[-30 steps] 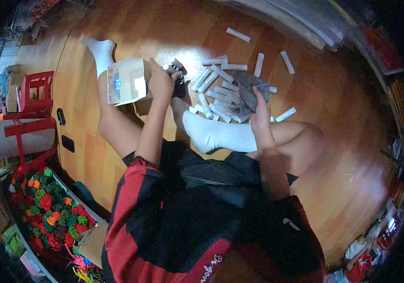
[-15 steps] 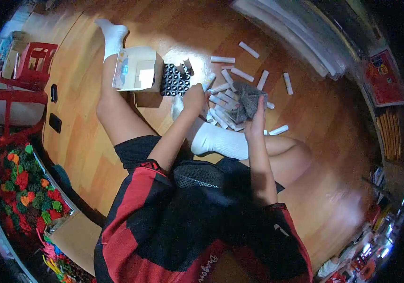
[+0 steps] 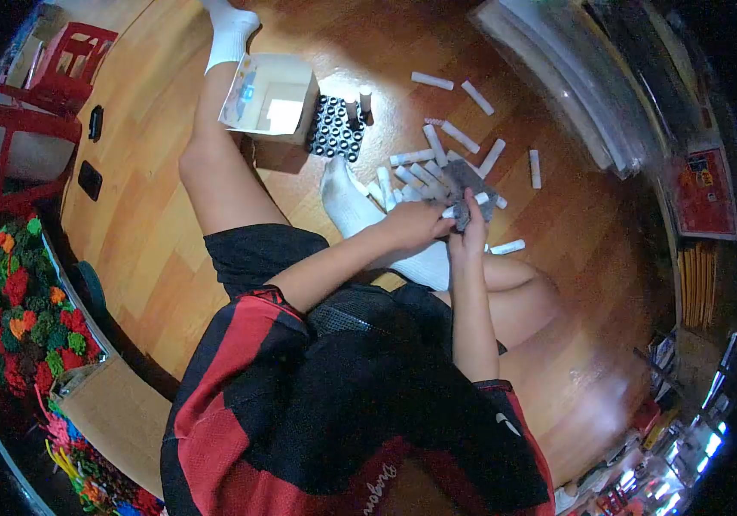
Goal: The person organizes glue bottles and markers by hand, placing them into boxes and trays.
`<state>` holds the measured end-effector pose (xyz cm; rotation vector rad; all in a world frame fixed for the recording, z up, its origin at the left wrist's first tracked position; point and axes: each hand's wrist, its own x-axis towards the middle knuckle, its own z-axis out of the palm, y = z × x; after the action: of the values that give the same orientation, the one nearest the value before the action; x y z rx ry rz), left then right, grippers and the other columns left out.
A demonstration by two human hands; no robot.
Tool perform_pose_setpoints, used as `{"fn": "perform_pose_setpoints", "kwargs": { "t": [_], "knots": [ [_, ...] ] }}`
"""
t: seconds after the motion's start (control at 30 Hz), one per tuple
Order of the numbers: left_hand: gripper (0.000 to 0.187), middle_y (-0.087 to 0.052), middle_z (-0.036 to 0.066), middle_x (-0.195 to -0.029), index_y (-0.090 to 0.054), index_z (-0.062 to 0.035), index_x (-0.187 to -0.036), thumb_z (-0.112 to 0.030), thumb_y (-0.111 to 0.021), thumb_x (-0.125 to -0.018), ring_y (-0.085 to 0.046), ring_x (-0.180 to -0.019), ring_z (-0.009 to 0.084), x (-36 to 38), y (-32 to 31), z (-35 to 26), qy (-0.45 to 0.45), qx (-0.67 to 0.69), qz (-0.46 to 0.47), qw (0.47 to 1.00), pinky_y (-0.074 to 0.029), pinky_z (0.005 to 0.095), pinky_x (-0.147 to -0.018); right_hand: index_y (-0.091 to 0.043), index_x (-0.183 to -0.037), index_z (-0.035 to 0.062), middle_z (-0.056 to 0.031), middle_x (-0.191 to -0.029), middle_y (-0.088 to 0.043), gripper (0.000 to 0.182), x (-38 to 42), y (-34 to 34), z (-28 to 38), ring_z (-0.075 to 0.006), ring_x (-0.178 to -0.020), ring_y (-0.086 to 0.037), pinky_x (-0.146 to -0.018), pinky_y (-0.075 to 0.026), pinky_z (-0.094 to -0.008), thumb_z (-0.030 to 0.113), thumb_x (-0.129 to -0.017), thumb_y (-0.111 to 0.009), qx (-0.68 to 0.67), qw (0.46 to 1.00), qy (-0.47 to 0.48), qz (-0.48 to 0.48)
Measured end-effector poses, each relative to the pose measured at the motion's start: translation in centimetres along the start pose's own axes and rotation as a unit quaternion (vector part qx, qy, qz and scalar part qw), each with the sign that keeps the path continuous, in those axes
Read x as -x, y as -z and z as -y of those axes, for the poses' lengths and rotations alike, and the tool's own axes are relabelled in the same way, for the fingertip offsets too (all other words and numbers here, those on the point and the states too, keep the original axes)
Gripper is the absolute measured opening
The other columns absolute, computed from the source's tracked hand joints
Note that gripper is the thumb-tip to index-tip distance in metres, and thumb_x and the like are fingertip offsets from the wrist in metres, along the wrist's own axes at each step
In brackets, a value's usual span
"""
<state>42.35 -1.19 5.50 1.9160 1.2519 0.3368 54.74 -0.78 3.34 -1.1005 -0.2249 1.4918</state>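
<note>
I sit on a wooden floor with my legs folded. My right hand (image 3: 472,220) holds a grey cloth (image 3: 472,182) bunched in its fingers. My left hand (image 3: 415,225) grips a white tube (image 3: 452,211) and presses it against that cloth. Several more white tubes (image 3: 415,176) lie scattered on the floor just beyond my hands. A black tray with round holes (image 3: 336,129) stands farther off, with two tubes upright at its far corner. An open white cardboard box (image 3: 270,97) sits beside the tray.
My white-socked foot (image 3: 360,211) lies right under the hands; the other foot (image 3: 231,34) stretches past the box. Red chairs (image 3: 50,69) stand at the left, a bin of coloured yarn pieces (image 3: 16,310) lower left, clear plastic bins (image 3: 574,77) upper right.
My left hand left the black tray, swept right over the tube pile, took a white tube and brought it to the cloth in my right hand. The view tilted.
</note>
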Motion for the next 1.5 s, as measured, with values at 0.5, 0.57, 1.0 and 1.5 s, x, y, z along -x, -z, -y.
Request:
{"fn": "perform_pose_setpoints", "kwargs": {
  "t": [0.5, 0.57, 1.0, 1.5],
  "knots": [
    [0.028, -0.053, 0.023, -0.073, -0.050, 0.0020, -0.077, -0.025, -0.044, -0.082, -0.051, -0.070, 0.0389, 6.3, 9.9, 6.3, 0.206, 0.005, -0.331, 0.921, -0.039, 0.0446, -0.063, -0.046, -0.110, 0.0059, -0.0084, -0.107, -0.051, 0.041, -1.4, 0.8, 2.9, -0.0239, -0.099, -0.047, -0.086, -0.035, -0.0386, 0.032, -0.079, -0.054, -0.064, 0.991, 0.067, -0.098],
    [0.032, -0.054, 0.024, -0.073, -0.051, 0.0032, -0.077, -0.027, -0.043, -0.082, -0.052, -0.070, 0.0383, 6.8, 11.0, 9.4, 0.244, -0.094, -0.314, 0.913, -0.040, 0.0462, -0.063, -0.047, -0.109, 0.0051, -0.0082, -0.106, -0.052, 0.041, -1.9, 0.7, 1.8, -0.0233, -0.096, -0.049, -0.086, -0.036, -0.0372, 0.032, -0.079, -0.054, -0.051, 0.995, 0.031, -0.076],
    [0.035, -0.055, 0.023, -0.077, -0.052, 0.0025, -0.076, -0.030, -0.040, -0.083, -0.052, -0.075, 0.0394, -1.3, 17.7, 16.4, 0.157, -0.176, -0.328, 0.915, -0.039, 0.0473, -0.066, -0.048, -0.106, 0.0047, -0.0083, -0.103, -0.054, 0.037, -2.8, 1.0, 1.9, -0.0228, -0.094, -0.051, -0.084, -0.038, -0.0355, 0.032, -0.083, -0.048, -0.031, 0.998, 0.031, -0.046],
    [0.041, -0.056, 0.024, -0.073, -0.053, 0.0008, -0.084, -0.035, -0.035, -0.084, -0.055, -0.069, 0.0379, 1.4, 1.8, 0.7, 0.039, 0.040, 0.058, 0.997, -0.042, 0.0461, -0.064, -0.039, -0.112, 0.0079, -0.0056, -0.098, -0.051, 0.035, 0.4, -1.0, -1.3, -0.0169, -0.083, -0.051, -0.069, -0.045, -0.0300, 0.030, -0.085, -0.044, -0.002, 0.998, -0.059, 0.011]
  ]
}}
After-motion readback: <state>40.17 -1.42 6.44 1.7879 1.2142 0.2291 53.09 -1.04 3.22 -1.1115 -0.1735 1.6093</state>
